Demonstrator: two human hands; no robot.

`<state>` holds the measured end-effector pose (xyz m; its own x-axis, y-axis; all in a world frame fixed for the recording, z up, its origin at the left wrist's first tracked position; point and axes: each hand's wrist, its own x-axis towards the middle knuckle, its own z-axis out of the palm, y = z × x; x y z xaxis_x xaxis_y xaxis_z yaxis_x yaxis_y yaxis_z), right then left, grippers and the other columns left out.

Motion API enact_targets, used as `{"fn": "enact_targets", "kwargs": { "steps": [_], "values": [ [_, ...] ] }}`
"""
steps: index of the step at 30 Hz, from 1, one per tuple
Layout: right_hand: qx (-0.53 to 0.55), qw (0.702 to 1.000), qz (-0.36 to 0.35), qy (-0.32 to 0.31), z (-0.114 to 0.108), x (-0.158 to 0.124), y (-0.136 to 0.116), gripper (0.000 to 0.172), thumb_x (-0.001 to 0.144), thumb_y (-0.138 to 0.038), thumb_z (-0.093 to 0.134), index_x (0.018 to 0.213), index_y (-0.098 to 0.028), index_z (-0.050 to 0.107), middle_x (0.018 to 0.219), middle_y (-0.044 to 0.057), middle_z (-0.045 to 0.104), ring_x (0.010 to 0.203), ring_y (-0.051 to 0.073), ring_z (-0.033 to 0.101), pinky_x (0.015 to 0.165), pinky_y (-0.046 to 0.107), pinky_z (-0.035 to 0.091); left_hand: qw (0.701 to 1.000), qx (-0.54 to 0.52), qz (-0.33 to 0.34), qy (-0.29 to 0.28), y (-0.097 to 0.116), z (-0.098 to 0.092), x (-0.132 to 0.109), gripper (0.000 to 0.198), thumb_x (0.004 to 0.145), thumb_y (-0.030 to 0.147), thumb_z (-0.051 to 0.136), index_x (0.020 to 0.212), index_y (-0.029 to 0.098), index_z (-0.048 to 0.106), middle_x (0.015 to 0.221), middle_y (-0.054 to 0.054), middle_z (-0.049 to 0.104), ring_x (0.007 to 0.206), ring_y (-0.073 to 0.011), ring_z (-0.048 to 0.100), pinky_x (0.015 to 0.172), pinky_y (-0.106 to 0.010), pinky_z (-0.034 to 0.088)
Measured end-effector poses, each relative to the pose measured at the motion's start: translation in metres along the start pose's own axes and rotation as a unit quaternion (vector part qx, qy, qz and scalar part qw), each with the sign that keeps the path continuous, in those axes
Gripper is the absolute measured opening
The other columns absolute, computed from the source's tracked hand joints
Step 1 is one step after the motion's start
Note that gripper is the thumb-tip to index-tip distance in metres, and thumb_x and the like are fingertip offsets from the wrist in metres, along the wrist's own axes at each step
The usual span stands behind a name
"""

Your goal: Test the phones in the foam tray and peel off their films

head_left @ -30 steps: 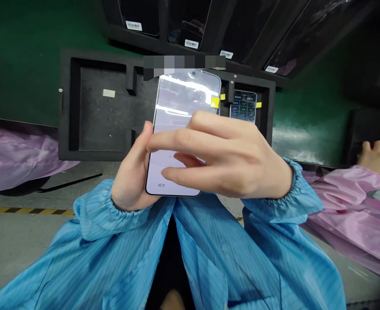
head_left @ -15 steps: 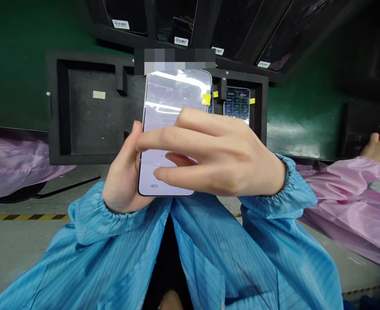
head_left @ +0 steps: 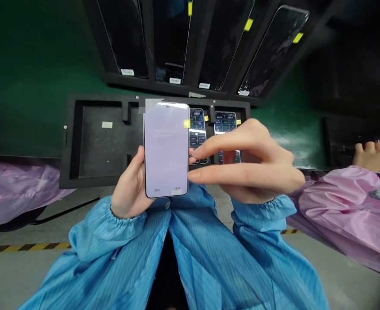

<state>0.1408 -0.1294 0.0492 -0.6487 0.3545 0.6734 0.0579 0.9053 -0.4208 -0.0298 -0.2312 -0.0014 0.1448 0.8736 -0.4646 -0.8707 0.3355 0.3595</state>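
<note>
Lilac smartphone point(head_left: 166, 150) pinched in left hand point(head_left: 128, 189) grip, right hand point(head_left: 251, 165) grip spread beside it

The phone point(head_left: 166, 146) in the left hand point(head_left: 128, 189) is pale lilac, the sleeves point(head_left: 89, 241) below it blue-pinstriped, the tray point(head_left: 102, 146) beyond it black.

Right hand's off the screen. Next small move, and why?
Probably tap a label at the bottom of the phone screen with the right hand: it is off the glass, beside the phone, and the left hand grips the phone steady.
</note>
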Motion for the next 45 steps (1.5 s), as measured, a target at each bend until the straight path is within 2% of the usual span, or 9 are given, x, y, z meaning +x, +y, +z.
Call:
{"fn": "enact_targets", "kwargs": {
  "steps": [3, 7, 10, 13, 18, 25, 34, 39, 45],
  "values": [
    [-0.019, 0.997, 0.056, 0.04, -0.003, -0.022, 0.01, 0.028, 0.089, -0.009, 0.056, 0.1, -0.028, 0.073, 0.1, -0.002, 0.074, 0.079, 0.012, 0.066, 0.07, 0.031, 0.053, 1.0, 0.0, -0.015, 0.0, 0.003, -0.008, 0.003, 0.054, 0.096, 0.053, 0.039, 0.144, 0.028, 0.042, 0.14, -0.004, 0.057, 0.137, -0.0285, 0.046, 0.119, -0.053, 0.037],
    [-0.011, 0.958, 0.27, 0.095, 0.023, -0.045, 0.009, 0.026, 0.09, -0.012, 0.057, 0.108, -0.024, 0.072, 0.095, 0.001, 0.074, 0.089, 0.014, 0.065, 0.08, 0.033, 0.052, 1.0, -0.004, -0.02, 0.0, 0.004, -0.017, 0.005, 0.056, 0.094, 0.056, 0.039, 0.143, 0.029, 0.043, 0.139, -0.009, 0.057, 0.127, -0.0338, 0.056, 0.108, -0.061, 0.046],
    [0.066, 0.95, 0.287, 0.101, 0.049, -0.052, 0.001, 0.035, 0.089, -0.02, 0.058, 0.122, -0.025, 0.066, 0.095, 0.001, 0.073, 0.086, 0.014, 0.064, 0.08, 0.032, 0.055, 0.998, -0.009, -0.057, -0.029, 0.002, -0.022, 0.007, 0.057, 0.094, 0.058, 0.038, 0.141, 0.028, 0.046, 0.14, -0.01, 0.056, 0.127, -0.0342, 0.055, 0.109, -0.062, 0.044],
    [0.078, 0.942, 0.299, 0.127, 0.062, -0.054, -0.005, 0.037, 0.089, -0.021, 0.056, 0.125, -0.025, 0.065, 0.098, 0.001, 0.071, 0.087, 0.014, 0.063, 0.082, 0.032, 0.055, 0.999, -0.008, -0.047, -0.002, -0.001, -0.024, 0.01, 0.057, 0.093, 0.059, 0.038, 0.142, 0.03, 0.046, 0.137, -0.007, 0.059, 0.131, -0.0311, 0.053, 0.115, -0.058, 0.039],
    [-0.031, 0.976, 0.186, 0.11, 0.063, -0.061, -0.01, 0.031, 0.093, -0.035, 0.052, 0.114, -0.023, 0.071, 0.123, 0.008, 0.063, 0.108, 0.02, 0.057, 0.093, 0.04, 0.051, 0.995, 0.024, -0.004, 0.096, -0.002, -0.014, 0.014, 0.057, 0.096, 0.055, 0.032, 0.143, 0.026, 0.044, 0.125, -0.006, 0.067, 0.13, -0.0257, 0.054, 0.118, -0.049, 0.039],
    [-0.096, 0.994, 0.021, 0.052, 0.076, -0.066, -0.017, 0.045, 0.101, -0.044, 0.032, 0.101, -0.03, 0.074, 0.126, 0.002, 0.066, 0.117, 0.019, 0.052, 0.116, 0.05, 0.03, 0.997, 0.055, 0.013, 0.053, 0.002, 0.001, 0.012, 0.062, 0.094, 0.061, 0.034, 0.133, 0.019, 0.057, 0.131, -0.007, 0.064, 0.118, -0.0209, 0.063, 0.112, -0.035, 0.046],
    [-0.125, 0.991, 0.004, 0.042, 0.082, -0.063, -0.021, 0.039, 0.1, -0.036, 0.035, 0.102, -0.028, 0.074, 0.123, 0.001, 0.068, 0.115, 0.016, 0.053, 0.12, 0.047, 0.027, 0.994, 0.061, 0.014, 0.086, 0.003, 0.003, 0.008, 0.065, 0.095, 0.059, 0.028, 0.126, 0.013, 0.062, 0.133, -0.01, 0.062, 0.125, -0.0222, 0.058, 0.112, -0.033, 0.045],
    [-0.125, 0.988, 0.002, 0.088, 0.083, -0.066, -0.024, 0.043, 0.101, -0.036, 0.032, 0.099, -0.03, 0.075, 0.121, -0.002, 0.068, 0.109, 0.014, 0.054, 0.119, 0.043, 0.032, 0.996, 0.054, -0.001, 0.072, 0.003, 0.007, 0.007, 0.066, 0.096, 0.058, 0.025, 0.123, 0.012, 0.063, 0.125, -0.01, 0.067, 0.122, -0.0231, 0.061, 0.112, -0.036, 0.046],
    [-0.132, 0.986, -0.001, 0.105, 0.085, -0.068, -0.024, 0.041, 0.099, -0.035, 0.034, 0.095, -0.032, 0.075, 0.123, -0.004, 0.066, 0.108, 0.014, 0.055, 0.118, 0.041, 0.032, 0.998, 0.044, 0.001, 0.054, 0.002, 0.005, 0.006, 0.066, 0.096, 0.059, 0.026, 0.136, 0.014, 0.053, 0.129, -0.009, 0.064, 0.126, -0.0247, 0.058, 0.117, -0.04, 0.041]
  ]
}}
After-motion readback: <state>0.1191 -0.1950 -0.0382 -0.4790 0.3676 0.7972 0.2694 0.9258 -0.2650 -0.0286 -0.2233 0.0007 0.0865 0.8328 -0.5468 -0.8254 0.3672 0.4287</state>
